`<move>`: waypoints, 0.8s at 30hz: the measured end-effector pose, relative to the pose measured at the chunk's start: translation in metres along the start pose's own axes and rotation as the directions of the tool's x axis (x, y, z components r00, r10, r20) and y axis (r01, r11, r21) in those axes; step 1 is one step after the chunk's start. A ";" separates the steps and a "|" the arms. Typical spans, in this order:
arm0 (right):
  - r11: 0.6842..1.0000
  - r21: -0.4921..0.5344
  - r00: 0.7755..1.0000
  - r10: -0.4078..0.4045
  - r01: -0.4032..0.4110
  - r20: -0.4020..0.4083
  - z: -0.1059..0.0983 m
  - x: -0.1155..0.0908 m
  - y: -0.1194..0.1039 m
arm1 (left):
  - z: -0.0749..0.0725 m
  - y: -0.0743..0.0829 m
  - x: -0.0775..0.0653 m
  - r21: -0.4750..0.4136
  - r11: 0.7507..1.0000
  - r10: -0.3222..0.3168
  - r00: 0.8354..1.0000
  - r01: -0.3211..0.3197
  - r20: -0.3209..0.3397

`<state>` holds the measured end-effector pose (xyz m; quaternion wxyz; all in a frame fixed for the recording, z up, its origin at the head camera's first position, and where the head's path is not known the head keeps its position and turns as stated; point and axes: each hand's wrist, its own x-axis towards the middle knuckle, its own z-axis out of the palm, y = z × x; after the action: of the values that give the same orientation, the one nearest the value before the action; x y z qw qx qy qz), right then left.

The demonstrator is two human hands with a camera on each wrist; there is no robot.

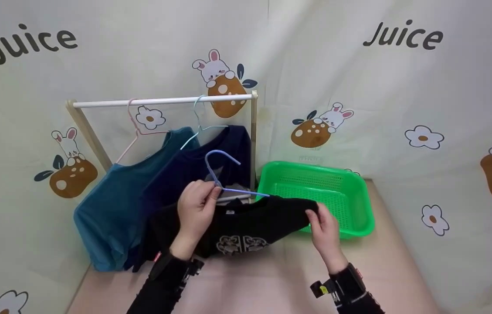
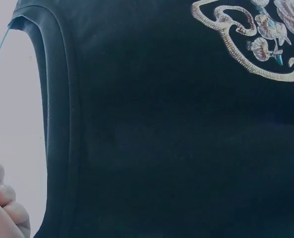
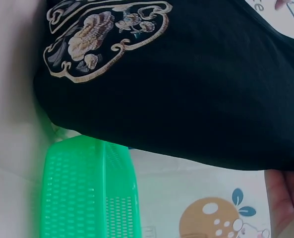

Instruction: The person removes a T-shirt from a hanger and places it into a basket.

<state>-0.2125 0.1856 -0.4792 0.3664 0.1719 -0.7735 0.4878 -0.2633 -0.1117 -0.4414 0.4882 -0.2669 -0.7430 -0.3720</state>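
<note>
A black shirt (image 1: 280, 214) with an embroidered pattern on its front hangs between both hands, over the table. My left hand (image 1: 196, 208) pinches a blue hanger (image 1: 216, 168) just below its hook. One arm of that hanger runs into the shirt's neckline on the right. My right hand (image 1: 325, 224) grips the shirt at its right shoulder. In the left wrist view the shirt's neckline edge stands beside the curled fingers (image 2: 8, 196). The right wrist view shows the embroidery (image 3: 94, 42) and the hand (image 3: 287, 201) at the shirt's lower edge.
Behind the left hand stands a clothes rack (image 1: 163, 101) with a white bar. A teal shirt (image 1: 115, 209) hangs there on a pink hanger (image 1: 134, 117), beside a navy shirt (image 1: 171, 174) on a light blue hanger (image 1: 198, 115). A green basket (image 1: 370, 209) sits behind the right hand.
</note>
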 end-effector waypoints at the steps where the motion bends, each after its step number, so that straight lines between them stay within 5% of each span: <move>1: 1.000 -0.004 1.000 0.007 -0.007 -0.006 -0.001 -0.001 0.000 | 0.000 0.000 -0.001 0.001 1.000 -0.007 1.000 0.007 0.007; 7: 0.992 0.030 0.988 0.129 -0.126 -0.090 -0.011 -0.004 0.008 | -0.004 -0.004 -0.006 -0.036 0.998 -0.050 0.999 0.050 0.002; 11: 0.961 0.129 0.948 0.266 -0.246 -0.177 -0.019 -0.010 0.030 | -0.007 -0.006 -0.009 -0.097 0.991 -0.099 0.995 0.097 -0.018; 16: 0.909 0.280 0.902 0.374 -0.310 -0.215 -0.026 -0.016 0.048 | -0.008 -0.008 -0.013 -0.157 0.985 -0.076 0.997 0.071 -0.028; 24: 0.718 0.615 0.822 0.536 -0.327 -0.189 -0.030 -0.019 0.050 | -0.008 -0.010 -0.016 -0.200 0.979 -0.058 0.994 0.038 -0.095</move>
<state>-0.2186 0.2335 -0.5165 0.3066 -0.0085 -0.5361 0.7865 -0.2606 -0.1240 -0.4572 0.4869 -0.2771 -0.6832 -0.4684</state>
